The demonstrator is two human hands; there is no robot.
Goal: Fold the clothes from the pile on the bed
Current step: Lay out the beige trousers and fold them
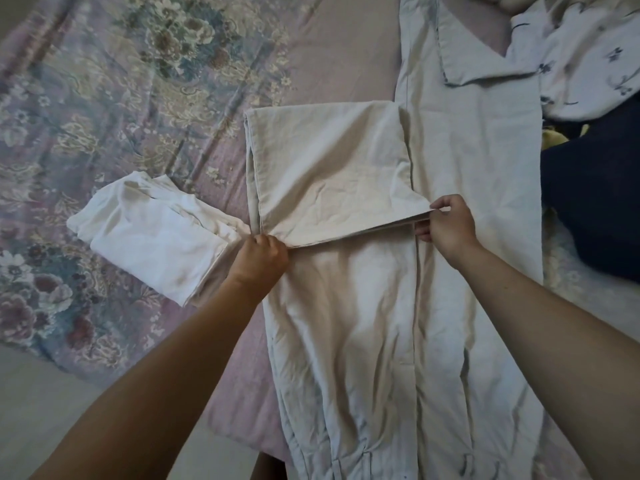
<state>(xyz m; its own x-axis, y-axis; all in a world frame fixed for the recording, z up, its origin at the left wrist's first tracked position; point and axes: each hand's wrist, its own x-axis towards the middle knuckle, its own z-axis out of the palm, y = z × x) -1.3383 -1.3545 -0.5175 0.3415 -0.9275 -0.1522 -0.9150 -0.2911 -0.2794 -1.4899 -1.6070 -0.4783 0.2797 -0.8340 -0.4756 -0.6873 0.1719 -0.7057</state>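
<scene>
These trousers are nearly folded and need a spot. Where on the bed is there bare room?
Free: the floral bedspread beyond the folded white garment, left of the beige trousers, and the plain mauve strip past the folded leg. Crowded: the right side, with the flower-print cloth and dark navy cloth.

The pale beige trousers (363,323) lie flat along the bed, one leg folded back into a doubled panel whose near edge is pinched at its two corners by the left hand (259,259) and the right hand (446,225). A folded white garment (149,230) lies just left of the left hand, touching the trousers; beyond the right hand, further right, sits the unfolded pile: a floral white piece (588,57) and a dark navy one (595,195)
</scene>
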